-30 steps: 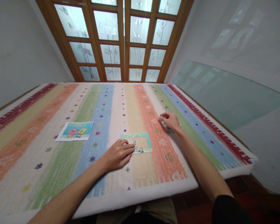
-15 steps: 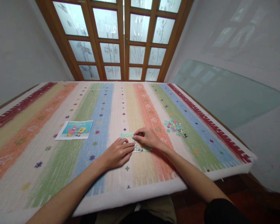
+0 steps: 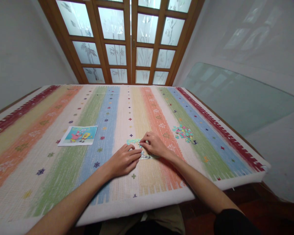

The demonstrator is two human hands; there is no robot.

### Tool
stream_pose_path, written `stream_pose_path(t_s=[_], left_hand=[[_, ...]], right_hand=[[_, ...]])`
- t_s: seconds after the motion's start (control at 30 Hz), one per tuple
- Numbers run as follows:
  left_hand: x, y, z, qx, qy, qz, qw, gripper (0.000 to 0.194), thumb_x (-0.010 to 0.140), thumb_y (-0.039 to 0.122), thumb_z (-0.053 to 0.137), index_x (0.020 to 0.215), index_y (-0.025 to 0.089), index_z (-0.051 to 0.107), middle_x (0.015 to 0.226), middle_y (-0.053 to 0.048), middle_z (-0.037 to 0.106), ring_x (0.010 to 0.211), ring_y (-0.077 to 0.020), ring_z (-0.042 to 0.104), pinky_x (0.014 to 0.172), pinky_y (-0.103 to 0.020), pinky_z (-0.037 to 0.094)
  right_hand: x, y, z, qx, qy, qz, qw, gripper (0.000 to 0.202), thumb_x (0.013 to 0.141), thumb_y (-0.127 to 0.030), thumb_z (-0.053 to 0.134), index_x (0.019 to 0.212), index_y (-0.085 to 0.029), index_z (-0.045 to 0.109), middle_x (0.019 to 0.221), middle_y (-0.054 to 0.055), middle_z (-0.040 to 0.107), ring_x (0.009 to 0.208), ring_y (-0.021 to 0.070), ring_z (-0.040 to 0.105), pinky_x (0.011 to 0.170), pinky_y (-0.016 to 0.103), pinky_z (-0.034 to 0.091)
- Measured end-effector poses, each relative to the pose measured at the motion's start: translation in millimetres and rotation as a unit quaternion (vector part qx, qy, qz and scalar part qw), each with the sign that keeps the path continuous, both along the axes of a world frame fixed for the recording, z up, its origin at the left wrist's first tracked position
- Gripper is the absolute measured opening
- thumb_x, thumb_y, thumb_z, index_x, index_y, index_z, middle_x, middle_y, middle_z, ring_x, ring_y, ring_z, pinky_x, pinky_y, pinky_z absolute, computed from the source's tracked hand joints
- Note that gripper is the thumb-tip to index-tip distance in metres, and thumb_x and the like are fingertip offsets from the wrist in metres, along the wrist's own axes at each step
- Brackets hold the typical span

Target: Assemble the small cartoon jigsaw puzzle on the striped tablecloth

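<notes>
A small, partly assembled jigsaw puzzle (image 3: 145,156) lies near the table's front, partly covered by both hands. My left hand (image 3: 125,160) rests on its left side, palm down with fingers stretched toward the middle. My right hand (image 3: 154,143) is over the right side, its thumb and index finger pinched together at the puzzle's inner area; whatever is between them is too small to make out. A heap of loose puzzle pieces (image 3: 183,133), green, pink and yellow, sits to the right. On the left lies a picture card (image 3: 78,135) with a pink and a yellow cartoon figure.
A striped, patterned cloth (image 3: 63,182) covers the wide table. Behind it stand wood-framed glass doors (image 3: 131,42). A pale green glass-like panel (image 3: 240,94) is at the right wall.
My right hand has shifted very slightly, its fingers still pinched over the puzzle. My left hand stays in place.
</notes>
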State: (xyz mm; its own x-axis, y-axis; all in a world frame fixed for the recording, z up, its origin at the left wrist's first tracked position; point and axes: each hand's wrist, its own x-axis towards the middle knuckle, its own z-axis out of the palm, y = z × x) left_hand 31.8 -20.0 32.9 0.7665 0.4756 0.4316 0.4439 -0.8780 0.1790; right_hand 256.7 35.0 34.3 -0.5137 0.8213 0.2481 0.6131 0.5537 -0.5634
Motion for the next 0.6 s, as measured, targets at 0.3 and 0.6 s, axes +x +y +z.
stream_pose_path(t_s=[0.3,0.6], left_hand=[[0.9,0.4,-0.7,0.004,0.000,-0.005,1.000,0.025,0.104,0.017,0.047,0.115,0.015,0.070,0.120,-0.010,0.076,0.098,-0.0257,0.060,0.085,-0.041,0.047],[-0.1,0.0,-0.8,0.001,-0.002,-0.005,1.000,0.025,0.104,0.018,0.048,0.115,0.016,0.071,0.118,-0.009,0.076,0.099,-0.0256,0.060,0.086,-0.041,0.048]], right_hand=[[-1.4,-1.0,-5.6,0.067,-0.054,0.016,0.996,0.008,0.092,-0.014,0.072,0.091,-0.017,0.079,0.089,0.007,0.065,0.089,0.0206,0.057,0.079,0.032,0.042],[2.8,-7.4,2.0,0.175,-0.174,0.095,0.964,0.012,0.094,-0.016,0.064,0.089,-0.016,0.074,0.097,0.012,0.066,0.092,0.0248,0.052,0.078,0.036,0.038]])
